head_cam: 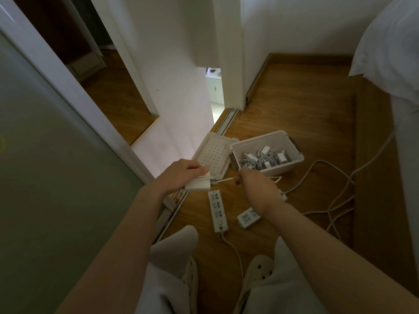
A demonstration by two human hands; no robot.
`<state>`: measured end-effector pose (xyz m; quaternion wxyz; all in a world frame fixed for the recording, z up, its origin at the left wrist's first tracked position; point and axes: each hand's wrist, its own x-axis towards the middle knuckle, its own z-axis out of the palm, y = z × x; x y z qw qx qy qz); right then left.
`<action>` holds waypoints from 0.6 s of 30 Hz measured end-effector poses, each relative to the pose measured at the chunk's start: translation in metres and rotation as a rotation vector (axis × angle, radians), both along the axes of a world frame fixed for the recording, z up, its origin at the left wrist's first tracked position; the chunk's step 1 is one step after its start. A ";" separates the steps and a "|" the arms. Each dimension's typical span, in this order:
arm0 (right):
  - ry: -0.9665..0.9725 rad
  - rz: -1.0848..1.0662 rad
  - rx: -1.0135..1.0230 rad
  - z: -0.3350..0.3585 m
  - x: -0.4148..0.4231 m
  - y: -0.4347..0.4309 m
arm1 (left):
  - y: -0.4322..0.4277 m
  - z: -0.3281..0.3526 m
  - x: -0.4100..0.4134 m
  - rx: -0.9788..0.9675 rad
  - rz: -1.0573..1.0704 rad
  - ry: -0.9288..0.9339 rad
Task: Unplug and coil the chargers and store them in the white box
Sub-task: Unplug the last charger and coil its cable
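My left hand [181,175] grips a white charger brick [198,185] above the floor. Its thin white cable [223,180] runs right to my right hand [256,184], which pinches it. Just beyond my hands the white box [292,159] stands open on the wooden floor, holding several coiled white chargers [264,158]. Its perforated lid [214,155] leans against the wall to the left. A white power strip [217,210] lies below my hands with its sockets empty. A second, shorter strip [249,217] lies partly under my right wrist.
Long white power cords [335,196] loop across the floor at right. A white wall and sliding-door track [179,200] border the left; a bed with white bedding [394,53] stands at right. My knees and slippers [258,268] are at the bottom.
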<state>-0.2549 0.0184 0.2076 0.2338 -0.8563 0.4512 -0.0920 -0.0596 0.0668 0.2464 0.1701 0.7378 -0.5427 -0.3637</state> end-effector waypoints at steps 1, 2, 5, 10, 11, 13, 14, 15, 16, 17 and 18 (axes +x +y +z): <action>-0.009 -0.004 -0.001 0.001 0.001 0.000 | 0.000 -0.002 0.003 -0.006 0.000 -0.061; -0.021 -0.007 -0.002 0.003 0.003 0.001 | 0.000 -0.005 0.006 -0.018 -0.001 -0.122; -0.056 0.007 -0.023 0.007 0.007 0.005 | 0.000 -0.013 0.007 -0.073 -0.018 -0.262; -0.122 0.035 -0.012 0.011 0.013 0.013 | -0.006 -0.025 0.002 -0.182 0.057 -0.343; -0.133 0.047 0.006 0.011 0.014 0.015 | -0.007 -0.027 0.000 -0.192 0.107 -0.313; -0.145 0.082 0.020 0.011 0.015 0.017 | -0.009 -0.029 -0.003 -0.212 0.202 -0.247; -0.151 0.097 0.016 0.011 0.016 0.019 | -0.010 -0.030 -0.005 -0.221 0.242 -0.226; -0.160 0.110 0.010 0.011 0.017 0.020 | -0.011 -0.029 -0.007 -0.231 0.280 -0.203; -0.174 0.124 0.005 0.012 0.017 0.022 | -0.013 -0.028 -0.009 -0.237 0.317 -0.164; -0.188 0.144 0.001 0.012 0.018 0.024 | -0.015 -0.029 -0.011 -0.243 0.363 -0.089; -0.193 0.176 -0.008 0.013 0.019 0.026 | -0.017 -0.028 -0.013 -0.250 0.422 0.018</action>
